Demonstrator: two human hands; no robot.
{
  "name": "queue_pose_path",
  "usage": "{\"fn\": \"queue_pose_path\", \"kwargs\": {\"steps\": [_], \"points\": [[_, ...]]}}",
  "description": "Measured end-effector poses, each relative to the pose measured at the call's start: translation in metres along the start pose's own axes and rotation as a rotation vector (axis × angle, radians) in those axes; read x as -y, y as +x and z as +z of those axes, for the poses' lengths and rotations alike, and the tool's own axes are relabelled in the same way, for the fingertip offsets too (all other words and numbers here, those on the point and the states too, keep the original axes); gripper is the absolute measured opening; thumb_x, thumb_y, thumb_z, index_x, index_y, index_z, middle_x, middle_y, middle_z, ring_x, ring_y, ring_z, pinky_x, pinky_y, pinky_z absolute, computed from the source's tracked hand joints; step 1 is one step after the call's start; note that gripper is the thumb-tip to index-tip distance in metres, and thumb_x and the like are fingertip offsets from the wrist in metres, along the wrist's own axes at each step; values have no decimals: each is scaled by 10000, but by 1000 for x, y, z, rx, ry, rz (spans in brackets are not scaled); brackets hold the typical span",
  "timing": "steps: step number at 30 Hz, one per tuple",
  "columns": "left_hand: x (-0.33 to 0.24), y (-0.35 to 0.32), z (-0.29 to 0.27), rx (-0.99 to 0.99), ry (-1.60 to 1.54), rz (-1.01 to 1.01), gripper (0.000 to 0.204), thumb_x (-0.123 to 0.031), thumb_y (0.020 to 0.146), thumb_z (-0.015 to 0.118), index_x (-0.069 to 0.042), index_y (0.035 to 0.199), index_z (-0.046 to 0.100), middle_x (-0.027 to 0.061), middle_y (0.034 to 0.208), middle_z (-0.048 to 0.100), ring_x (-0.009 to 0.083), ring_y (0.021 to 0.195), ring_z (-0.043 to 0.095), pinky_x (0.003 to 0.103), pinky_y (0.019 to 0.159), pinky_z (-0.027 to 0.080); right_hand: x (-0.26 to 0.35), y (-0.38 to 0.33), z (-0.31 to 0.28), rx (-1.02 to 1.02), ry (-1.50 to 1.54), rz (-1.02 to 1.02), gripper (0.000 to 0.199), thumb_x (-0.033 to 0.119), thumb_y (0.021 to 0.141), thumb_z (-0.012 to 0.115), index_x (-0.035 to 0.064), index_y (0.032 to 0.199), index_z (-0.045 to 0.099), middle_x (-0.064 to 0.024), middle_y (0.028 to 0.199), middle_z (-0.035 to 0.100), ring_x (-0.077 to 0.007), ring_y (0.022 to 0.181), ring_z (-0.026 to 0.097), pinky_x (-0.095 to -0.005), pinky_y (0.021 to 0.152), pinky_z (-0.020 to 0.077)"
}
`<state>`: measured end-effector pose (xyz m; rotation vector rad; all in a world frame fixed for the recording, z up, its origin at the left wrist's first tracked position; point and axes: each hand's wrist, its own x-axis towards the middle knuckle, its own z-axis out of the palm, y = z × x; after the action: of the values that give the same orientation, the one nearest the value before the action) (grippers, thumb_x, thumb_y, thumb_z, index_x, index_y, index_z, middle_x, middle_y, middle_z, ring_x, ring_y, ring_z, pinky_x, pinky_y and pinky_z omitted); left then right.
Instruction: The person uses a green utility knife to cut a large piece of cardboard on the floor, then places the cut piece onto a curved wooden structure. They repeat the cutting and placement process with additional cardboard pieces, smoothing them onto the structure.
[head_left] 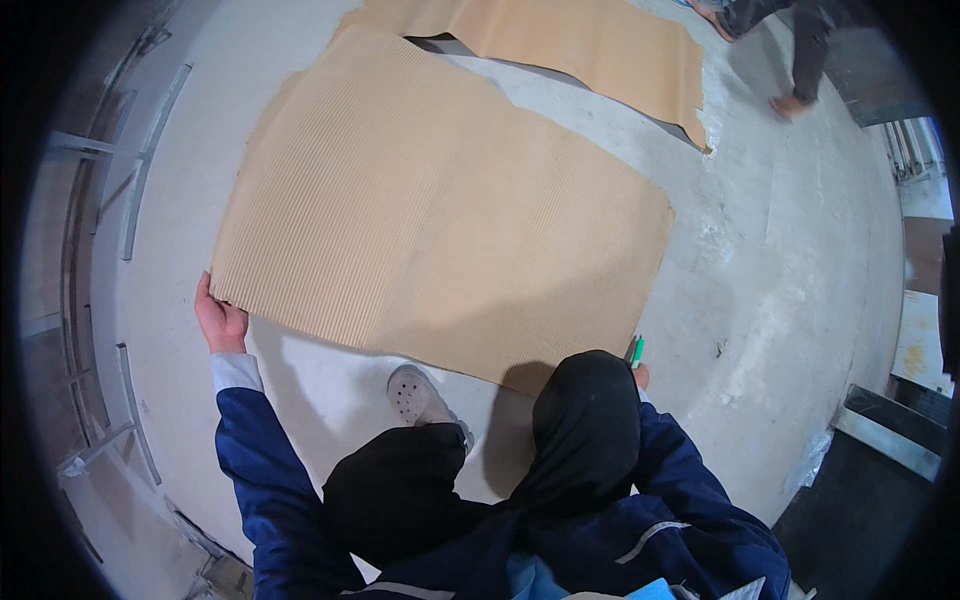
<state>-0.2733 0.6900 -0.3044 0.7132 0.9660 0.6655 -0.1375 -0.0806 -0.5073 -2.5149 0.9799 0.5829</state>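
Left-hand grip closed: the left hand [224, 322] pinches the near-left corner of a tan corrugated sheet [450, 210]. Right hand [641, 377], partly hidden by the right knee [588, 420], appears closed around a slim green object [637, 350]; its kind cannot be told, nor whether any finger also touches the sheet.

Position: sheet spread over the floor [780, 230], nearer the floor's left edge, by the metal frames [95, 145], than its right. Second tan sheet [590, 45] lies beyond; a strip of floor shows between the two. Near-left corner seems raised, with shadow below. Grey clog [412, 395] just short of the near edge.

Handling (judged): light for its area. Probably stiff along the ribs, limp across them; likely to sag or roll if lifted by one corner. Surface looks dry and matt, so slip unlikely. Vulnerable to creasing, crushed ribs and torn edges. Suggested hold: both near corners, or the middles of opposite side edges, fingers flat beneath and thumb above, no hard pinch.

Orientation: ribs, clearest on the left half, appear to run from near edge to far edge, leaning right. Long axis reads left to right, right end nearer the wearer; lens bend leaves this uncertain.
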Motion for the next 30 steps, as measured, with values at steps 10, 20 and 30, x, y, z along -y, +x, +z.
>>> {"fn": "queue_pose_path", "kwargs": {"steps": [10, 20, 30], "points": [[-34, 20, -2, 86, -42, 118, 360, -174, 978, 418, 82, 1118, 628, 200, 1100, 711, 349, 1011, 708, 494, 892, 593, 30, -2, 17, 219, 129, -221, 550, 425, 730, 843, -43, 995, 726, -244, 949, 748, -376, 919, 729, -441, 839, 550], [-56, 10, 5, -37, 55, 285, 409, -210, 971, 375, 88, 1138, 600, 221, 1120, 705, 354, 1012, 711, 493, 866, 590, 73, -48, 23, 263, 145, -301, 409, 351, 762, 769, -30, 892, 698, -234, 860, 728, -385, 847, 708, -476, 797, 530], [-252, 5, 23, -496, 591, 939, 344, -270, 967, 507, 40, 1068, 616, 146, 1049, 691, 262, 938, 706, 415, 845, 573, 262, 28, -169, 864, 1057, -734, 521, 196, 887, 662, 5, 1363, 568, -62, 982, 675, -190, 885, 667, -336, 814, 555]]}}
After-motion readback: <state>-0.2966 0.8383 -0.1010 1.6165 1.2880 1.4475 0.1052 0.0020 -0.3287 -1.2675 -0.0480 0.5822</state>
